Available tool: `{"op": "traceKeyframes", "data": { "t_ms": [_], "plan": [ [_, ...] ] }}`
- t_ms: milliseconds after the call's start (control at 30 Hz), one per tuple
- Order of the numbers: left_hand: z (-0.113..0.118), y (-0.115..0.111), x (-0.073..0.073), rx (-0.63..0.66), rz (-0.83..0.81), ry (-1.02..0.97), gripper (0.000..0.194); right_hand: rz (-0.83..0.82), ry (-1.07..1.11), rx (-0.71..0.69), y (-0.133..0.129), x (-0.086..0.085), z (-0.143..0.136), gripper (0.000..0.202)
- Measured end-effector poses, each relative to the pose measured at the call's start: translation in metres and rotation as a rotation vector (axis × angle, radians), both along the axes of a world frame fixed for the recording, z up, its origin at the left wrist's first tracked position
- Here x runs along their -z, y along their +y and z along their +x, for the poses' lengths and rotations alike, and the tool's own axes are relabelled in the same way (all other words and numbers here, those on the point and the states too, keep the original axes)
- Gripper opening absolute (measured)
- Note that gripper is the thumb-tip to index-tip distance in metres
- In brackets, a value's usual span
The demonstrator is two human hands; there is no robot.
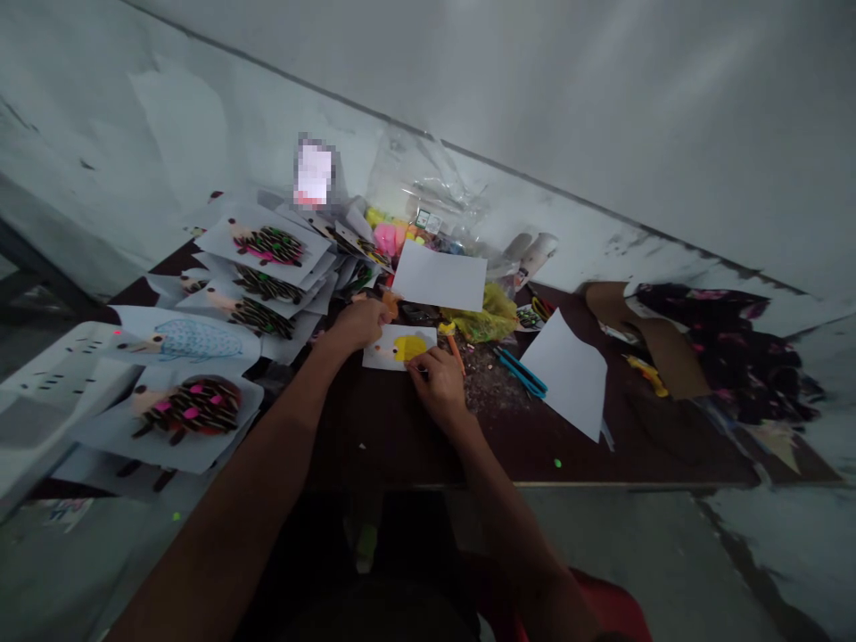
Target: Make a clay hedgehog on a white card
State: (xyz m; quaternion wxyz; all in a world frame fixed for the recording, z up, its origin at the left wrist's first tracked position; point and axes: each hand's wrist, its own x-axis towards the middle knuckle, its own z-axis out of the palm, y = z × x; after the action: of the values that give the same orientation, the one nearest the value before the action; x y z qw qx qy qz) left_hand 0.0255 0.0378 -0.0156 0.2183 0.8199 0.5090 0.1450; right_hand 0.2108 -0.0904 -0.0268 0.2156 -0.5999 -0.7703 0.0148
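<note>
A small white sheet point(388, 358) lies on the dark table in front of me, with a yellow rounded shape point(409, 347) on its right half. My right hand point(438, 379) rests at the sheet's lower right, its bent fingertips at the yellow shape; whether they pinch anything is too small to tell. Above the sheet's upper left corner is my left hand point(365, 323), fingers curled together beside a peach-orange piece point(389, 305). What the left fingers hold, if anything, is hidden. Just right of my right hand lies an orange tool point(456, 353).
Stacked hedgehog pictures point(267, 245) cover the left side. Behind the small sheet are a white paper point(441, 278) and a yellow-green bag point(488, 314). Blue scissors point(522, 373) and another white sheet point(568, 374) lie right. Dark cloth point(749, 357) sits far right.
</note>
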Motion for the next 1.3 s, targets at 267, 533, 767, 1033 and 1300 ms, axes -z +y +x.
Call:
{"op": "traceKeyframes", "data": {
  "t_ms": [267, 533, 767, 1033, 1300],
  "plan": [
    [0.000, -0.006, -0.007, -0.008, -0.013, 0.024, 0.041, -0.017, -0.010, 0.017, 0.002, 0.001, -0.001, 0.014],
    [0.002, -0.012, -0.015, -0.023, -0.056, 0.038, 0.045, -0.037, -0.062, 0.058, 0.003, 0.000, -0.007, 0.013],
    [-0.001, -0.006, -0.008, 0.006, -0.020, 0.024, 0.041, -0.011, -0.115, 0.045, 0.001, -0.001, -0.006, 0.014],
    [-0.002, -0.001, -0.001, 0.025, -0.004, 0.021, 0.038, 0.023, -0.108, 0.030, -0.005, 0.000, -0.005, 0.017],
    [-0.001, -0.005, -0.007, 0.012, -0.063, 0.059, 0.045, 0.015, -0.133, 0.027, -0.014, 0.000, -0.007, 0.024]
  ]
}}
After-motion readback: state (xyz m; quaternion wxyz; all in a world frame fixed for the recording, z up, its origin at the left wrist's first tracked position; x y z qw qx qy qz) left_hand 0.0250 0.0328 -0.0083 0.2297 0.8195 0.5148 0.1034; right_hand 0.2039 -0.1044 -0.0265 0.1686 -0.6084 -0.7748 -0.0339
